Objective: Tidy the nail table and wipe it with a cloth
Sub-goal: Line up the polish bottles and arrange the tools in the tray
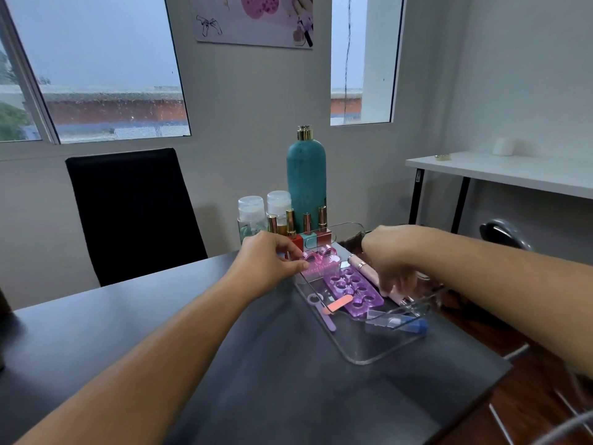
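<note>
Teal bottle (306, 178), purple toe separators (353, 289), black table (128, 316).

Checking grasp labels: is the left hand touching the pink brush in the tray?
Touching. The head view shows the left hand with its fingers closed against the pink brush at the clear tray's far end.
</note>
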### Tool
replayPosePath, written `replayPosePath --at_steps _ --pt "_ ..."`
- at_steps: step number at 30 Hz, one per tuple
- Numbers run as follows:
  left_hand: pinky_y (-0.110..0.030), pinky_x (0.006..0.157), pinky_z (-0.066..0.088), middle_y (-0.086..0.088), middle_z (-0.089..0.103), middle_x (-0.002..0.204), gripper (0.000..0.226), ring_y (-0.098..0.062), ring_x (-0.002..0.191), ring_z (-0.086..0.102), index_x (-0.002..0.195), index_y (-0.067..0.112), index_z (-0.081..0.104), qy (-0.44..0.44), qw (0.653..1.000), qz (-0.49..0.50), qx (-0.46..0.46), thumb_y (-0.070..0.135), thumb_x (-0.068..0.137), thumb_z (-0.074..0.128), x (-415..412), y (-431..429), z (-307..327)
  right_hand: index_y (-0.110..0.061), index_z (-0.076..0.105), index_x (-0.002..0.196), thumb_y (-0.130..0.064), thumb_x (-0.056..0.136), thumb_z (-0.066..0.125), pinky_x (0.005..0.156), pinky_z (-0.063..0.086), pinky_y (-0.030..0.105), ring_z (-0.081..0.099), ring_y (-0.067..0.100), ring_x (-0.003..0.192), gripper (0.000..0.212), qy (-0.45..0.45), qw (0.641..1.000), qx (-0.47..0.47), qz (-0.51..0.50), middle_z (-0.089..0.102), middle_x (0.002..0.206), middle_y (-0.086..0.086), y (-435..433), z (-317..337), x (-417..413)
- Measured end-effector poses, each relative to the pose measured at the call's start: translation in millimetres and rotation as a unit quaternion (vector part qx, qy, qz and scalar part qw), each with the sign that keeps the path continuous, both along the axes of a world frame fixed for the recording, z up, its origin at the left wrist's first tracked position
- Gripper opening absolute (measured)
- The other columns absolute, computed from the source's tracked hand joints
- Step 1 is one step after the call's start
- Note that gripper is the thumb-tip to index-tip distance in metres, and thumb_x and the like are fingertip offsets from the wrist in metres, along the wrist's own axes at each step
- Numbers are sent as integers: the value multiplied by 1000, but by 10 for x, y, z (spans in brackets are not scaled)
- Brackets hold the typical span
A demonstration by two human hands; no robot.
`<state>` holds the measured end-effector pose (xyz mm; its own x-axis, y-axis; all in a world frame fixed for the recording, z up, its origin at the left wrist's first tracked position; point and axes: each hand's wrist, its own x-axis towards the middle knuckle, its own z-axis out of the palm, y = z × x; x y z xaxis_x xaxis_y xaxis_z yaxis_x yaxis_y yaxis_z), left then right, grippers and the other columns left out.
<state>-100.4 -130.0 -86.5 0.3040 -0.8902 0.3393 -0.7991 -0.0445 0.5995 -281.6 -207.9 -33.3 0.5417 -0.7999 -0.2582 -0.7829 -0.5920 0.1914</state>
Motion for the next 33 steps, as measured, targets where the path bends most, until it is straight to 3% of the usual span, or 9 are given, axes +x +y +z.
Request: replayPosePath --at_steps 3,5,10,14,18,22,25,29,33 --pt "-8 54 36 20 61 70 14 1 67 58 68 33 67 -4 1000 0 3 40 67 78 -7 8 4 0 67 98 -12 79 73 36 44 15 66 11 57 23 2 1000 0 1 58 61 2 38 -48 7" --pt "-8 54 37 21 61 71 14 1 67 57 67 34 66 -8 1000 3 3 40 67 79 -6 9 13 -2 66 98 -10 80 72 37 40 15 56 10 52 20 -16 1000 -23 14 54 64 1 35 -49 32" --pt "-8 56 39 21 61 74 13 1 70 58 70 32 68 -5 1000 6 6 39 67 78 -14 8 21 -6 58 80 -3 80 67 43 32 18 47 11 54 9 -67 993 -78 66 51 67 3 -33 -93 70" --pt "-9 57 39 18 64 76 13 0 68 58 72 30 70 -3 1000 4 0 38 67 79 -27 18 20 -16 65 86 -16 78 74 54 35 14 53 4 67 12 -142 972 47 180 60 77 -7 -39 -58 104" --pt "-9 58 39 16 66 77 15 1 69 60 76 28 72 -10 1000 6 -6 38 68 79 -28 29 24 -16 74 96 -25 78 75 59 40 15 57 2 67 20 -125 957 148 217 66 78 -9 72 -110 195" --pt "-8 58 39 16 66 75 15 3 68 59 76 28 72 -13 1000 8 -6 38 67 79 -31 33 21 -10 73 90 -18 79 74 65 49 20 60 8 69 14 -123 956 159 214 69 79 0 100 -180 262" --pt "-8 59 38 15 67 76 14 4 67 58 75 29 72 -15 1000 6 -6 38 67 79 -26 29 21 -10 71 86 -18 79 74 57 46 18 57 4 59 11 -129 960 168 186 63 65 -9 58 -135 262" --pt "-9 59 39 15 66 79 14 3 68 58 74 30 71 -14 1000 6 -5 39 67 79 -27 29 19 -1 67 99 -9 79 73 49 49 13 60 4 52 23 -189 952 217 101 66 67 -2 -29 -69 263" --pt "-10 59 41 14 67 79 13 1 69 60 74 30 70 -11 1000 5 -4 38 68 79 -28 20 17 -2 64 106 -9 77 74 50 51 14 62 8 53 31 -185 956 207 95 65 71 0 7 -130 312"
